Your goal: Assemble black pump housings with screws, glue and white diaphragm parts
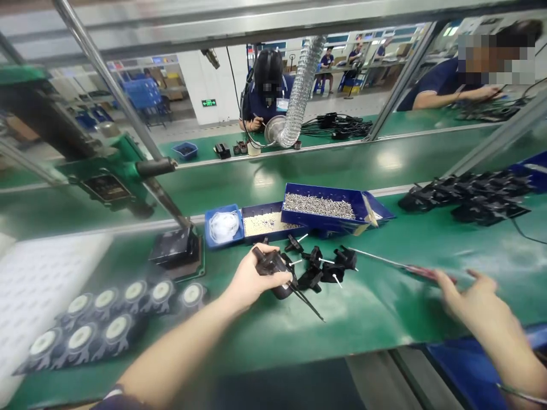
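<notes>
My left hand [256,279] is closed around a black plastic part [271,262]. Dark, thin prongs [310,304] stick out from under it toward the lower right; what they belong to is unclear. My right hand [482,310], slightly blurred, has its thumb over the handle of a red-handled screwdriver [416,270], the other fingers apart from it. The screwdriver's long shaft points left to several small black parts [314,276] with white pins, which lie on the green bench beside my left hand.
Behind my hands stand a blue bin of metal screws [318,205], a bin of small cream pieces [267,222] and a blue tray of clear tubing [224,226]. A green press [115,176] and disc-topped parts [134,291] are left; black parts [470,193] right. Co-workers sit opposite.
</notes>
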`<state>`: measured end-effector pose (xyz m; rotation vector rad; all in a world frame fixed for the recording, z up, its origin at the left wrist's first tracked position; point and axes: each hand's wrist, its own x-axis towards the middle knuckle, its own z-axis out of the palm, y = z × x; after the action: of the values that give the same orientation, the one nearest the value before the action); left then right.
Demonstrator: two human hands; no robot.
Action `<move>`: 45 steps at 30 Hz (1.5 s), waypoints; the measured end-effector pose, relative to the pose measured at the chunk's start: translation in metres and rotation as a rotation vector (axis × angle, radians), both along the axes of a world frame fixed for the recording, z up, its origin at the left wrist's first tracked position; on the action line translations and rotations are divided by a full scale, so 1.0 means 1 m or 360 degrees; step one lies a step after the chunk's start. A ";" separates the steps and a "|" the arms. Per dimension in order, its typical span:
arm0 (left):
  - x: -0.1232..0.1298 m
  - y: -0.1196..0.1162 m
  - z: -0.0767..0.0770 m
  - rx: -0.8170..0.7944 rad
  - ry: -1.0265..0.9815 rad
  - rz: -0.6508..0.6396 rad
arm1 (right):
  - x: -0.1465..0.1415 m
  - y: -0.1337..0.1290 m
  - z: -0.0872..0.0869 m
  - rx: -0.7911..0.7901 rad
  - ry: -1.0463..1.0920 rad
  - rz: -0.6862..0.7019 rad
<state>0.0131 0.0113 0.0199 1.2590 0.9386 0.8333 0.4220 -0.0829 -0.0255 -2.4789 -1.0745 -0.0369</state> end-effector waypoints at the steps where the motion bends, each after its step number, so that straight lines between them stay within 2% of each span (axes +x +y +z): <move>1: 0.002 -0.002 -0.001 -0.0125 -0.0097 0.0037 | -0.007 -0.002 0.004 -0.0078 -0.0087 -0.0053; 2: 0.005 -0.005 -0.002 -0.0231 -0.0175 0.0073 | -0.019 -0.004 0.008 -0.0095 -0.0116 -0.0043; 3: 0.008 -0.008 -0.004 -0.0315 -0.0228 0.0104 | -0.033 -0.006 0.014 -0.0035 0.0041 0.0113; 5: 0.015 -0.013 -0.008 -0.0427 -0.0283 0.0162 | -0.073 -0.010 0.024 0.0276 0.0542 0.0698; 6: 0.018 -0.017 -0.010 -0.0465 -0.0302 0.0182 | -0.095 -0.012 0.028 0.0267 0.0667 0.1025; 8: 0.026 -0.023 -0.014 -0.0494 -0.0336 0.0211 | -0.140 -0.015 0.032 0.0271 0.0566 0.1516; 9: 0.029 -0.025 -0.016 -0.0490 -0.0349 0.0220 | -0.160 -0.015 0.032 0.0304 0.0461 0.1678; 11: 0.033 -0.030 -0.018 -0.0457 -0.0359 0.0240 | -0.188 -0.012 0.029 0.0430 0.0203 0.1837; 14: 0.035 -0.035 -0.020 -0.0408 -0.0358 0.0261 | -0.200 -0.007 0.024 0.0578 -0.0031 0.1909; 17: 0.032 -0.038 -0.017 -0.0325 -0.0334 0.0261 | -0.185 -0.007 0.026 0.0526 0.0007 0.1911; 22: 0.027 -0.039 -0.007 -0.0219 -0.0172 0.0271 | -0.159 -0.007 0.039 0.0427 0.0523 0.1622; 25: 0.025 -0.036 -0.005 -0.0155 -0.0077 0.0173 | -0.164 0.000 0.041 0.0311 0.0889 0.1460; 28: 0.024 -0.034 -0.004 -0.0122 0.0004 -0.0005 | -0.178 0.009 0.040 0.0191 0.1278 0.1438; 30: 0.025 -0.034 -0.003 -0.0238 -0.0064 -0.0117 | -0.188 0.014 0.039 0.0129 0.1617 0.1501; 32: 0.024 -0.035 -0.002 -0.0510 -0.0217 -0.0235 | -0.197 0.018 0.039 0.0117 0.1905 0.1551; 34: 0.023 -0.035 -0.001 -0.0832 -0.0345 -0.0370 | -0.203 0.019 0.039 0.0126 0.2053 0.1554; 36: 0.020 -0.035 0.000 -0.1070 -0.0427 -0.0464 | -0.205 0.019 0.040 0.0115 0.2109 0.1538; 41: 0.011 -0.038 0.003 -0.1405 -0.0618 -0.0526 | -0.202 0.010 0.047 0.0024 0.2186 0.1526; 45: 0.012 -0.043 0.010 -0.1420 -0.0638 -0.0513 | -0.201 0.011 0.054 -0.0018 0.2094 0.1544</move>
<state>0.0252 -0.0321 0.0296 0.4175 0.6302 0.3086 0.2211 -0.0715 0.0288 -1.1588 -1.3420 1.5663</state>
